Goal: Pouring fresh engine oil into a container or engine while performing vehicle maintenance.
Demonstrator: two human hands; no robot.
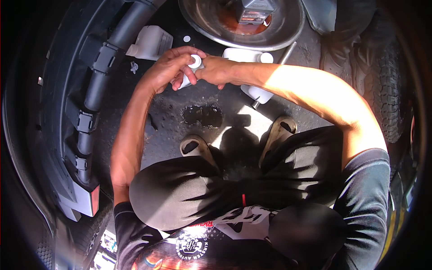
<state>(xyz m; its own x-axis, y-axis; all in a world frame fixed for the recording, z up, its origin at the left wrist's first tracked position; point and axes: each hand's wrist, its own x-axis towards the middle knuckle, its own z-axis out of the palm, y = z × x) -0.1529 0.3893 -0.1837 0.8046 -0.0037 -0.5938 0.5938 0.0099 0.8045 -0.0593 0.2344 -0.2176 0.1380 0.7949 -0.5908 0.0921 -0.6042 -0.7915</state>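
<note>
Both of my hands are together around a white plastic bottle [185,81] above the dark floor, with its round white top [195,61] facing up. My left hand [168,67] has its fingers curled at the neck from the left. From the right, my right hand [212,70] grips the bottle, covering much of its body. Left of the hands, a white jug [155,42] lies on its side. A small white disc [186,39] lies on the floor beyond them. Beside my right wrist is a white jug [236,54] with a white cap [265,58].
Beyond my hands, a metal basin [198,31] holds reddish-brown liquid and a grey container [255,11]. Another white container [257,93] lies under my right forearm. A metal bar [287,53] is nearby. Vehicle trim [85,121] borders the left; another person's shoes [333,63] and a tyre [389,99] are right.
</note>
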